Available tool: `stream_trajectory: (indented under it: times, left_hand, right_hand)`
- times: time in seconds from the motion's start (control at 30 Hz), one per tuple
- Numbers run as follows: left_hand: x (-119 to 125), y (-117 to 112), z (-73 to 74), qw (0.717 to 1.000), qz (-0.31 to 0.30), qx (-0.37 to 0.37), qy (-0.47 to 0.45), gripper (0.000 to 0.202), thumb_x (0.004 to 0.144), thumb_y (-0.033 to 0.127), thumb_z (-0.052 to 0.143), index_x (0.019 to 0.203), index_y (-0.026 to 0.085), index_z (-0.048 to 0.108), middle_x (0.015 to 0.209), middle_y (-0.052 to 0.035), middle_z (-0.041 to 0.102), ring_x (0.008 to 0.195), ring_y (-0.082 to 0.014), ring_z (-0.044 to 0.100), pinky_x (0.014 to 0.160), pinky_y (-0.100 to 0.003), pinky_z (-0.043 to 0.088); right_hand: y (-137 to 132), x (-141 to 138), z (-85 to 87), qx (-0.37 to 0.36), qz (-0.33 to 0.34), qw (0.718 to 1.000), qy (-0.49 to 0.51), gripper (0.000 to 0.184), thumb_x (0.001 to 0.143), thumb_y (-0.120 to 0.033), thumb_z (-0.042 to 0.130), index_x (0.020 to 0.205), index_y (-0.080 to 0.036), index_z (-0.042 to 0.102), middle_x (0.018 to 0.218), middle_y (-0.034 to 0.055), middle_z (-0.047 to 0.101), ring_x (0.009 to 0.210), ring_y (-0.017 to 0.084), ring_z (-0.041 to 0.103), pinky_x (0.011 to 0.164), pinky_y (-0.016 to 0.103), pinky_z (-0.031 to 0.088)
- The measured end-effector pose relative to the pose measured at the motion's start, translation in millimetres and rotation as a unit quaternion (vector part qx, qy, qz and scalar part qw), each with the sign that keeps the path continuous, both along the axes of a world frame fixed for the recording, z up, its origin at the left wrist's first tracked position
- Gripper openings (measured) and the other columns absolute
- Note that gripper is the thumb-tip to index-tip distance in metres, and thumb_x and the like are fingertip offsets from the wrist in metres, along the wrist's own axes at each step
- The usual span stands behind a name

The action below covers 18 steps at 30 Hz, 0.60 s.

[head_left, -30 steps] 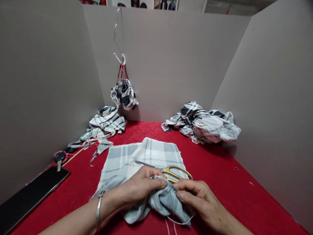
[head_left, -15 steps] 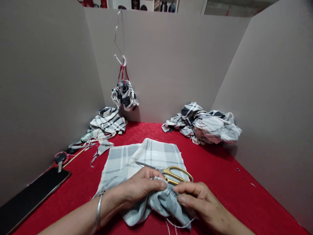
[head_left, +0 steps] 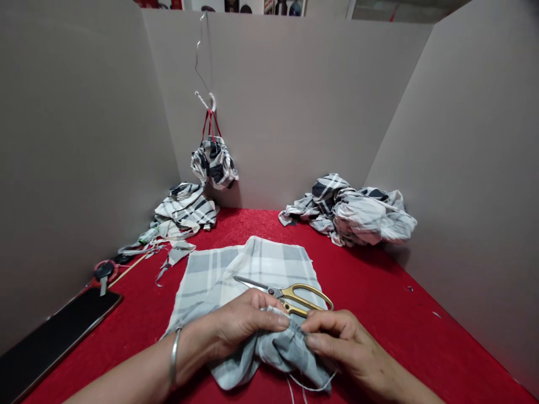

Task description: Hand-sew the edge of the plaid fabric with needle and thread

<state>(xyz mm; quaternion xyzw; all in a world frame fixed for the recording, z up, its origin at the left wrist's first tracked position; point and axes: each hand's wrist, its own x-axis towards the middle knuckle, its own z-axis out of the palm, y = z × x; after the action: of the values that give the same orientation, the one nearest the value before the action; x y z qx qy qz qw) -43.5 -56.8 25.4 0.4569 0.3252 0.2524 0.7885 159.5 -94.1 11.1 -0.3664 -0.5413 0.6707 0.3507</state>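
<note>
Left fingers: your left hand (head_left: pixel 248 320) is pinching the upper edge of the gathered cloth (head_left: pixel 280 347), thumb and forefinger closed on it.
Right fingers: your right hand (head_left: pixel 351 342) is resting at the puckered right side, its tips standing nearly together; whether they are gripping fabric or something thin, I cannot tell.
Gathered cloth: it is sitting between your hands, on the near side of the scissors (head_left: pixel 304 296).
Thread risk: white thread (head_left: pixel 314 388) is looping below your right hand; it could be knotting if slack is catching in the folds.
Pucker risk: folds could be slipping loose if your left pinch is easing under a hard pull.
Scissors risk: they are lying on the spread plaid cloth (head_left: pixel 236 264), just beside your fingers; a nudge could be sending their point into fabric.
Hanging pouch (head_left: pixel 214 163): it is dangling by red cords (head_left: pixel 217 123) from a white hook (head_left: pixel 213 102); its contents are staying hidden from you.
</note>
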Motion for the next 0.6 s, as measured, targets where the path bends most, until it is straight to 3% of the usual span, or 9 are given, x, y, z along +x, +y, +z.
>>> stream_trajectory:
  times: [0.3,0.6]
  left_hand:
    - [-0.3,1.5,-0.7,1.0,-0.01,-0.028,0.006,0.018,0.055,0.022,0.073,0.065,0.009,0.067,0.051,0.0008,0.057,0.043,-0.0062,0.046,0.045,-0.018,0.036]
    - [-1.6,-0.6,13.7,0.997,0.039,0.01,0.066,0.026,0.047,0.017,0.076,0.071,0.011,0.067,0.056,0.0005,0.062,0.046,-0.0086,0.051,0.049,-0.021,0.041]
  right_hand:
    - [4.2,1.2,0.7,-0.024,0.025,0.999,0.022,0.024,0.07,-0.035,0.07,0.077,-0.012,0.07,0.051,-0.0052,0.042,0.043,0.005,0.029,0.041,0.02,0.018]
    - [3.7,-2.8,4.3,-0.04,-0.005,0.999,0.008,0.026,0.067,-0.036,0.071,0.076,-0.011,0.071,0.044,-0.006,0.042,0.039,0.004,0.027,0.038,0.018,0.017]
